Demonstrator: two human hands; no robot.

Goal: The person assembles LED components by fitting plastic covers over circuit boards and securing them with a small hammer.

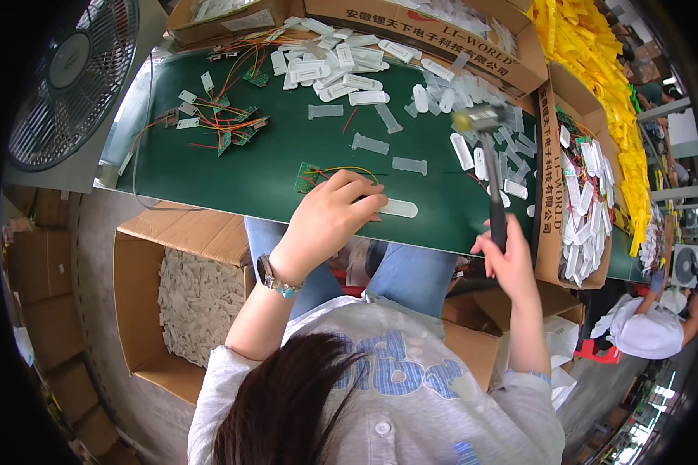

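My left hand (335, 213) rests near the front edge of the green table, its bent fingers holding down a long white plastic casing (400, 208) with a rounded end. The casing's left part is hidden under those fingers. Just beyond the hand lies a small green circuit board (309, 177) with red and yellow wires. On the right, my right hand (507, 252) grips a hammer (495, 174) by its dark handle. The hammer's head is raised over the table and slightly blurred, with a yellowish face on its left side.
White casings (333, 68) and clear plastic sleeves (409, 165) lie scattered at the back and right. Wired boards (236, 128) sit at the left. Cardboard boxes (549, 178) line the table's back and right; another box (124, 310) stands lower left. A fan (70, 70) stands at the far left.
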